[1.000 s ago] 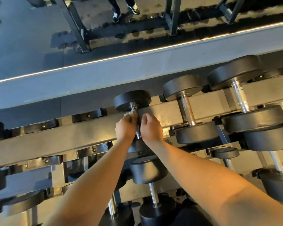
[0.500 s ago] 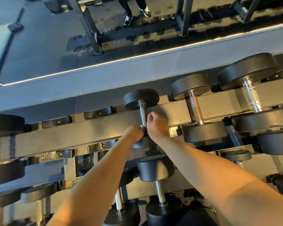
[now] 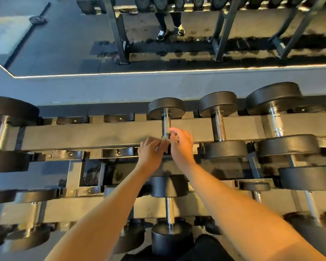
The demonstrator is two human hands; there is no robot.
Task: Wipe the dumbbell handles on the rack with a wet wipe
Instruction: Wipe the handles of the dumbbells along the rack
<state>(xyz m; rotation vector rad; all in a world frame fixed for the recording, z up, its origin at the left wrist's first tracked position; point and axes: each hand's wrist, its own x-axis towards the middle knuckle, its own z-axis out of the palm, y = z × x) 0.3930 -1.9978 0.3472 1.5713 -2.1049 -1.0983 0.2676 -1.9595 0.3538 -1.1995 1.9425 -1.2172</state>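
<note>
Dumbbell (image 3: 166, 110): black heads, knurled steel handle (image 3: 166, 123), lying across top rack (image 3: 102, 134) rail. Wet wipe (image 3: 165, 138): small, white, crumpled, touching handle's 6 o'clock end.

Black dumbbell heads (image 3: 166, 108), silver handles (image 3: 166, 125)

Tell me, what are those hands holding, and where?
Both hands, left hand and right hand, pinch a small wet wipe by its edges at the near end of the dumbbell handle.
</note>
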